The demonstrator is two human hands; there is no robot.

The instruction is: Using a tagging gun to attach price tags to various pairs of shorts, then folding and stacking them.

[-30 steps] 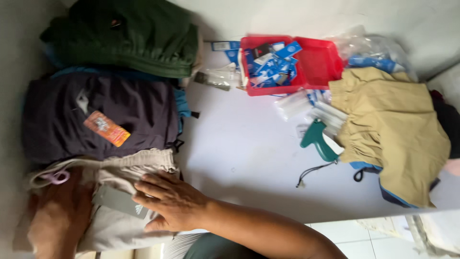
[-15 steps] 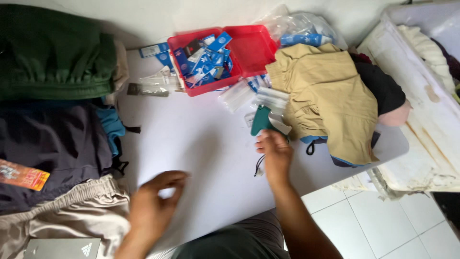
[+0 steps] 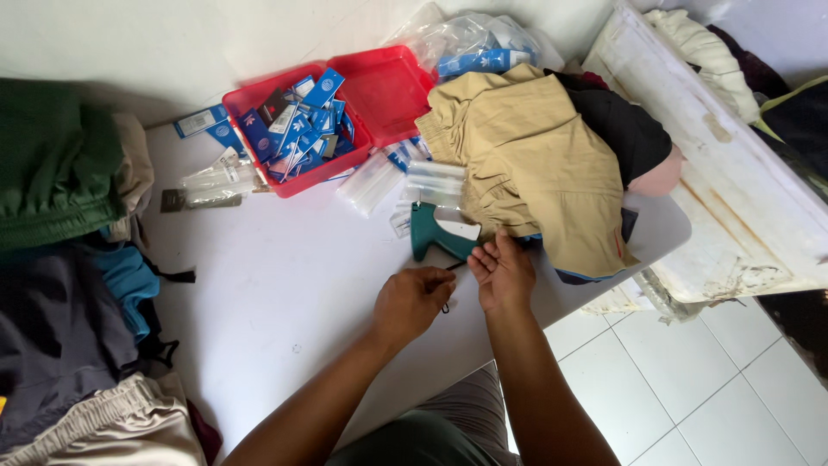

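My left hand and my right hand meet near the front edge of the white table. Between their fingertips runs a thin dark cord, pinched by both. Just beyond the hands lies a teal tagging gun with a white label, its nose against a heap of tan shorts. The gun is not in either hand.
A red tray of blue tags stands at the back, with clear plastic bags and packets of fasteners near it. Folded green, dark and beige garments are stacked at the left. At the right stands a worn white cabinet above a tiled floor.
The view has swung right, away from the folded stack. My left hand left the beige shorts and joined my right hand at the cord by the tagging gun.
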